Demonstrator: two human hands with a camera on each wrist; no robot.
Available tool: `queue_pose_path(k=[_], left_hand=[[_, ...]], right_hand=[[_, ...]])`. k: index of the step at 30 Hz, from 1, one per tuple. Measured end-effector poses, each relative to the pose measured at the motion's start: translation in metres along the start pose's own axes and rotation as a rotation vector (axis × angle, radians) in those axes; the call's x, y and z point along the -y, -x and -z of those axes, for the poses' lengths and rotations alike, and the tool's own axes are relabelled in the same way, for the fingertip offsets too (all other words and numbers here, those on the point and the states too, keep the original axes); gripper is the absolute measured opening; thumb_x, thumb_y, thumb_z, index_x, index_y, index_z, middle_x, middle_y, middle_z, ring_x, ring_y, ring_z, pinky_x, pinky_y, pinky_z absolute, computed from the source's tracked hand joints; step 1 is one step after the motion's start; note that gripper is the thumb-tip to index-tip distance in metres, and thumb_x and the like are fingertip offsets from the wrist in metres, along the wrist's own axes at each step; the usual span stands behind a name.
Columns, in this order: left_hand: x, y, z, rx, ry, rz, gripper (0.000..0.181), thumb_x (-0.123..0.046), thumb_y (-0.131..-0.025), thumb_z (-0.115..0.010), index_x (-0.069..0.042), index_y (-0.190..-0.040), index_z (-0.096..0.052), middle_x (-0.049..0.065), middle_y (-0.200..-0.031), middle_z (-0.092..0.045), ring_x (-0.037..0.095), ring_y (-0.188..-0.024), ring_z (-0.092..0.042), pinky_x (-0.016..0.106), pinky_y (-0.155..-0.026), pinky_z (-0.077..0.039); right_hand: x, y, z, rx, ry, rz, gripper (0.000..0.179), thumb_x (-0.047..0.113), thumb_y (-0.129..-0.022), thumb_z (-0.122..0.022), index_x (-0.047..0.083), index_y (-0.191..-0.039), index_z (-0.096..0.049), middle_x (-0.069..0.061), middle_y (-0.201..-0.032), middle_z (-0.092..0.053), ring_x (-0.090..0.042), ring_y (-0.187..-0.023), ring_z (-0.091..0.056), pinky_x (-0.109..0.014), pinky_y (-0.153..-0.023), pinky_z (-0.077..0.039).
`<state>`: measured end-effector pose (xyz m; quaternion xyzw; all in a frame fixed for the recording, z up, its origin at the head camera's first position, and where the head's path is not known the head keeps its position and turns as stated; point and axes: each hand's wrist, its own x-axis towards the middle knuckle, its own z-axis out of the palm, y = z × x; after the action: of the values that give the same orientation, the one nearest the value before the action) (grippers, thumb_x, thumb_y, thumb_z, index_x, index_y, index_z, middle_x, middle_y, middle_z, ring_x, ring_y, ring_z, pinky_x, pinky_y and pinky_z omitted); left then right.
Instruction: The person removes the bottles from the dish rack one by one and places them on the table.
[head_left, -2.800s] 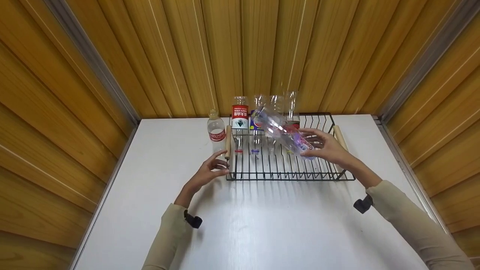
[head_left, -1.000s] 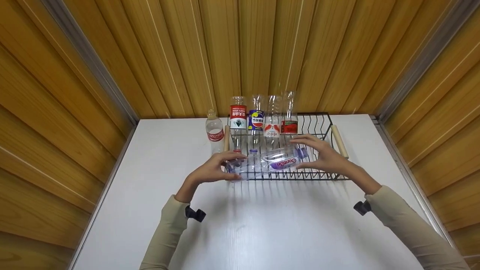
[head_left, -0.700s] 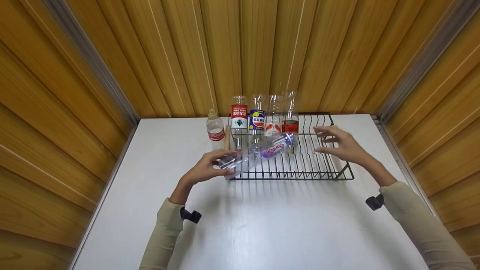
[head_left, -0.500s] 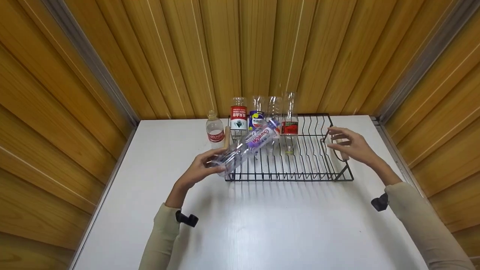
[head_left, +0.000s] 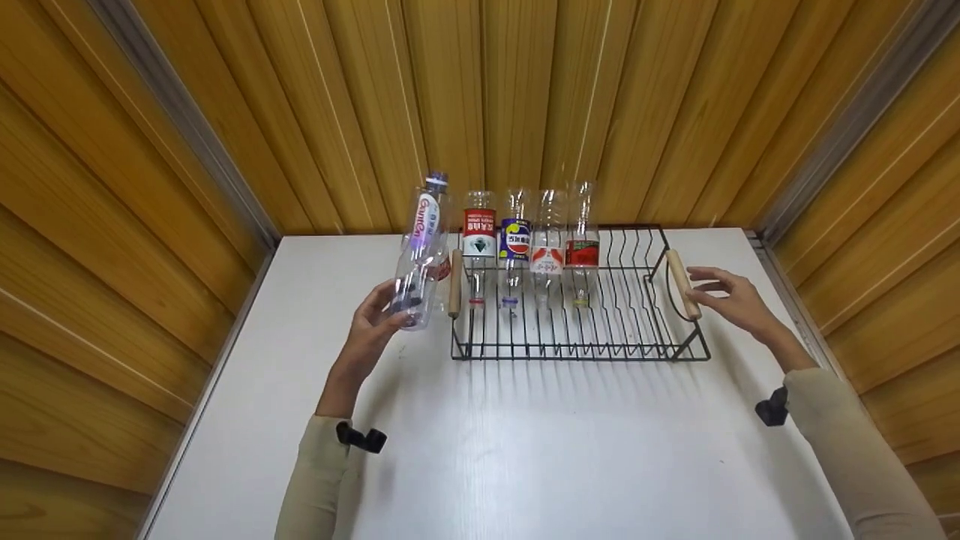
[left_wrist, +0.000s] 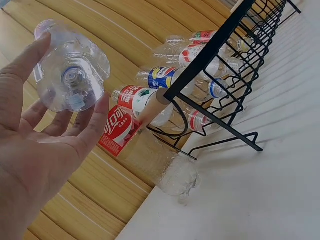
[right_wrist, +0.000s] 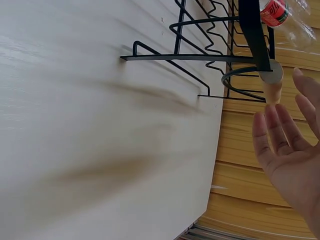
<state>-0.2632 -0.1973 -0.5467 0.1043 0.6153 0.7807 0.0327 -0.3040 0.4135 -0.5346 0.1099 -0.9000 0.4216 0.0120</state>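
Observation:
My left hand (head_left: 371, 315) grips a clear plastic bottle (head_left: 421, 240) with a purple-and-white label near its base. The bottle stands cap up, slightly tilted, left of the black wire dish rack (head_left: 577, 352). In the left wrist view its round base (left_wrist: 72, 75) faces the camera, with the fingers and thumb about it. Behind it, a Coca-Cola bottle (left_wrist: 120, 130) on the table is partly hidden in the head view. My right hand (head_left: 735, 300) has its fingers loosely bent at the rack's right wooden handle (head_left: 682, 285); the fingertips are at or very near it.
Several upside-down bottles lean in the rack's left part: one with a red-and-white label (head_left: 479, 232), one blue (head_left: 516, 238), one white-and-red (head_left: 547, 259), one red (head_left: 583, 253). A wooden-panelled wall (head_left: 510, 90) rises behind the white table (head_left: 525, 450).
The purple-labelled bottle went from the right hand to the left, then swung left and upright out over the rack's left side. My right hand moved right to the right handle.

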Motion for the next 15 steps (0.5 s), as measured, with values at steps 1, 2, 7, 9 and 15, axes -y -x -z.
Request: queue_pose_path(k=[1,2,7,9,15], left_hand=[[0.000,0.000,0.001,-0.009,0.017,-0.002,0.057,0.002,-0.095,-0.062,-0.009,-0.148,-0.043,0.014,-0.152,-0.046,0.032,-0.142,-0.048,0.031,-0.108,-0.050],[0.000,0.000,0.003,-0.021,0.034,-0.002,0.057,0.002,-0.095,-0.062,-0.010,-0.148,-0.042,0.014,-0.152,-0.045,0.032,-0.142,-0.047,0.031,-0.107,-0.051],[0.003,0.000,0.009,-0.067,0.093,0.013,0.060,0.003,-0.095,-0.060,-0.016,-0.147,-0.038,0.013,-0.156,-0.042,0.029,-0.142,-0.045,0.029,-0.106,-0.051],[0.006,0.000,0.012,-0.087,0.125,0.025,0.061,0.004,-0.094,-0.060,-0.019,-0.145,-0.038,0.013,-0.156,-0.042,0.029,-0.140,-0.045,0.029,-0.106,-0.051],[0.017,-0.002,0.019,-0.151,0.175,0.022,0.059,0.007,-0.092,-0.060,-0.021,-0.139,-0.038,0.014,-0.156,-0.042,0.027,-0.139,-0.048,0.029,-0.105,-0.051]], right_hand=[[-0.001,0.000,0.000,0.011,0.006,-0.008,0.052,0.027,-0.102,-0.065,0.003,-0.146,-0.053,-0.027,-0.141,-0.057,0.011,-0.103,-0.054,-0.010,-0.081,-0.044],[-0.002,0.001,0.000,0.021,0.009,-0.016,0.052,0.027,-0.102,-0.064,0.003,-0.147,-0.052,-0.027,-0.141,-0.057,0.011,-0.103,-0.054,-0.011,-0.081,-0.044],[-0.006,0.002,0.000,0.038,-0.004,-0.025,0.051,0.028,-0.102,-0.064,0.003,-0.146,-0.054,-0.026,-0.140,-0.058,0.010,-0.102,-0.055,-0.011,-0.080,-0.046],[-0.006,0.002,0.000,0.039,-0.021,-0.027,0.051,0.027,-0.102,-0.064,0.002,-0.145,-0.054,-0.026,-0.139,-0.058,0.010,-0.101,-0.056,-0.010,-0.080,-0.047],[-0.005,0.001,-0.001,0.062,-0.055,-0.029,0.053,0.026,-0.102,-0.065,-0.001,-0.145,-0.053,-0.028,-0.138,-0.057,0.008,-0.102,-0.059,-0.009,-0.082,-0.046]])
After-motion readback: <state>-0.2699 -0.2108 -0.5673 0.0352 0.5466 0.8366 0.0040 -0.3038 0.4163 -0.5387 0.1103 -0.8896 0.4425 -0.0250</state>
